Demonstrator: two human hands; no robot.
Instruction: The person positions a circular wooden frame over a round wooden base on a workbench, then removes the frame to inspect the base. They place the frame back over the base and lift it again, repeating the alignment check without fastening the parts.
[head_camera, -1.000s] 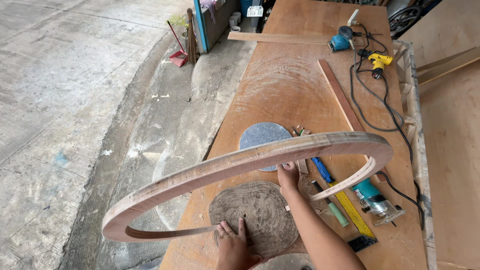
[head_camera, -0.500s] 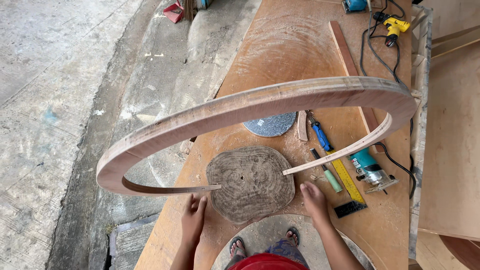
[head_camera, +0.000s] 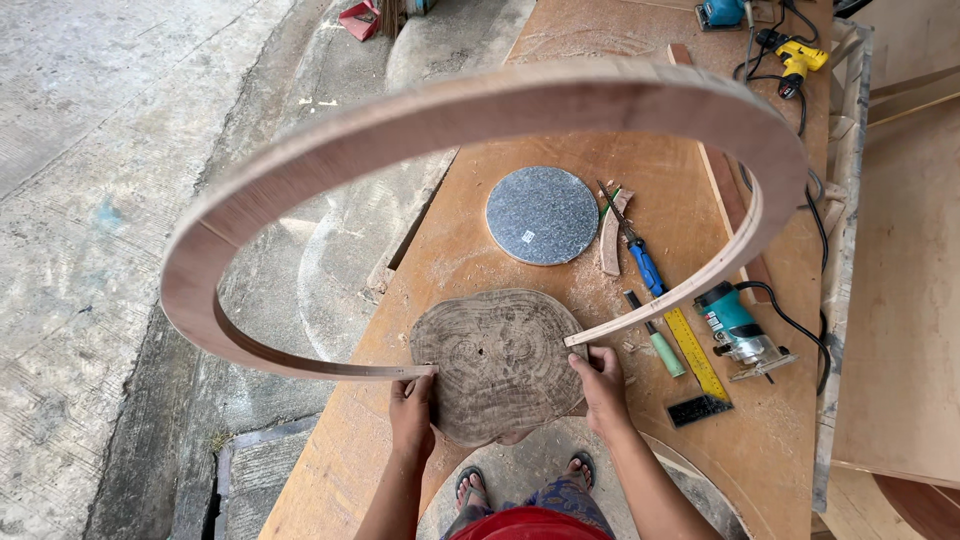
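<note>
— What did you see from where you stood?

— Going left to right: the bent wooden hoop (head_camera: 300, 150) swung far out past the left edge of the bench (head_camera: 480, 130), over the concrete. It was an open ring, raised and tilted, and its two loose ends came down near the front edge.

— And the hands?

— The left hand (head_camera: 412, 400) was closed on the hoop's left end, right against the rough round wood slab (head_camera: 498, 362). The right hand (head_camera: 603, 385) pinched the other end against the slab's right side. Both grips were narrow, fingers wrapped on the thin strip.

— What lay beyond?

— A grey stone disc (head_camera: 541, 215) sat behind the slab, mid-bench. To the right were a curved offcut (head_camera: 610, 235), a blue-handled tool (head_camera: 645, 265), a yellow ruler (head_camera: 695, 350) and a teal router (head_camera: 735, 330) with its cord, near the right edge.

— Anything worry you?

— I judged the strip looked springy. If one end slipped, it could whip open and hit the tools. The overhanging side could also drag the hoop off the bench.
</note>
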